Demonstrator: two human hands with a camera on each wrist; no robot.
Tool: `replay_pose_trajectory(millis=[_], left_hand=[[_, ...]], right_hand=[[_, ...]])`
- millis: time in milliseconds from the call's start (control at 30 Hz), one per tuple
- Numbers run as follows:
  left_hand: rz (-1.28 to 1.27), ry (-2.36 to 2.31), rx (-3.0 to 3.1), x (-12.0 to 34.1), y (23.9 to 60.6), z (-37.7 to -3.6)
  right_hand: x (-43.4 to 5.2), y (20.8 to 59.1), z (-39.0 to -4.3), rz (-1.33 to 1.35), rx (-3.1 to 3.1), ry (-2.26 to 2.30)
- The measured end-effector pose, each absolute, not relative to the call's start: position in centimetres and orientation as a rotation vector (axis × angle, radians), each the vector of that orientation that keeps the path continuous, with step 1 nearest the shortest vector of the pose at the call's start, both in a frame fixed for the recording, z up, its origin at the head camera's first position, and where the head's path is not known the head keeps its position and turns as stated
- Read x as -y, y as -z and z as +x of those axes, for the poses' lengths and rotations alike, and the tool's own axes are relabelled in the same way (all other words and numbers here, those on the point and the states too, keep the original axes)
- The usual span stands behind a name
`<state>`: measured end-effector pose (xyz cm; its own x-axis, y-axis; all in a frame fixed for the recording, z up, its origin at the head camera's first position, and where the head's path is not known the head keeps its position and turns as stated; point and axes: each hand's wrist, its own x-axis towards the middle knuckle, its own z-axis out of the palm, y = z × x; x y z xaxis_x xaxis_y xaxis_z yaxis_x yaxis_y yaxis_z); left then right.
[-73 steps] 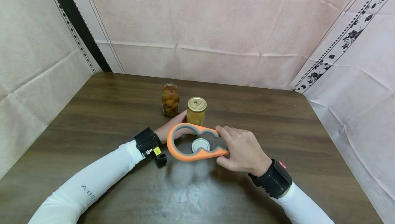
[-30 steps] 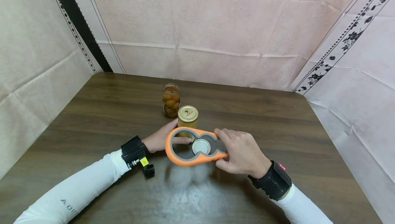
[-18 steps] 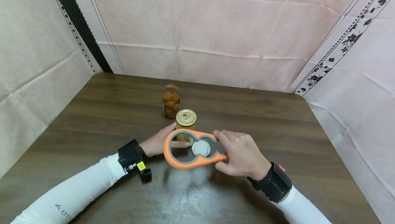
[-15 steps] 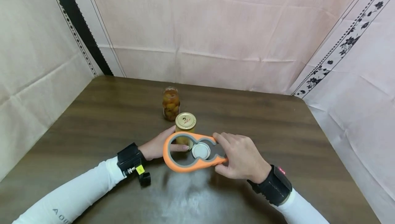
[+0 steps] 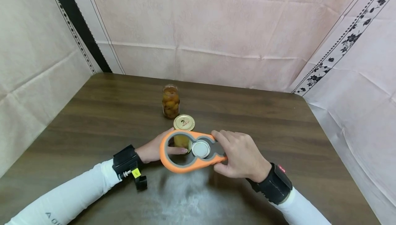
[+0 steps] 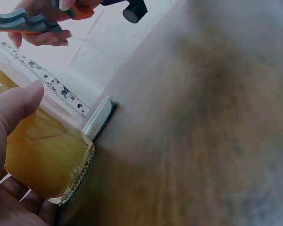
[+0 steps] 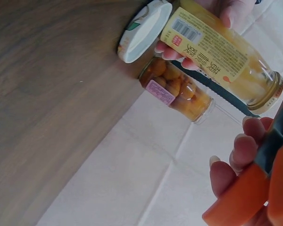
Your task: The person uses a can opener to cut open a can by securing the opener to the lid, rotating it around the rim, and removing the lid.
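**Opener held over lying lid, jar gripped just behind**

Nearest: R hand [image 5: 244,156] grips the narrow end of the orange-and-grey jar opener [image 5: 173,163], fingers and thumb curled round it; opener held above the table [image 5: 92,115], not resting on it. White lid [image 5: 200,148] lies loose on the table, seen through the opener's middle ring. L hand [image 5: 151,150] is behind the opener's big ring, fingers & thumb wrapped round the gold-capped jar [image 5: 183,132] w/ yellow contents; jar stands upright, just beside the white lid. Farther back: capless jar of orange fruit [image 5: 170,101], upright, near the gold-capped one but apart from it. Beyond: pink cloth backdrop [image 5: 216,29].
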<state>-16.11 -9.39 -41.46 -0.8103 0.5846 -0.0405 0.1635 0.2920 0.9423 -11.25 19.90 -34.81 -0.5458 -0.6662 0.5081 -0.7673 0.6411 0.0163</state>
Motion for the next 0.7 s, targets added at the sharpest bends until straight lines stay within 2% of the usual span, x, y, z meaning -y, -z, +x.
replay_pose_trajectory(millis=[233, 467, 700], left_hand=[[0.723, -1.604, -2.045, 9.1, 41.5, -16.5], [0.671, -1.593, -2.063, 9.4, 41.7, -16.6], [0.767, -1.645, -1.953, 9.3, 41.9, -16.8]], right_hand=[[-19.3, 34.1, -11.3, 1.130, 2.362, -0.274], [-18.9, 34.1, -11.2, 1.140, 2.359, -0.296], [-18.4, 34.0, -11.5, 1.137, 2.351, -0.279]])
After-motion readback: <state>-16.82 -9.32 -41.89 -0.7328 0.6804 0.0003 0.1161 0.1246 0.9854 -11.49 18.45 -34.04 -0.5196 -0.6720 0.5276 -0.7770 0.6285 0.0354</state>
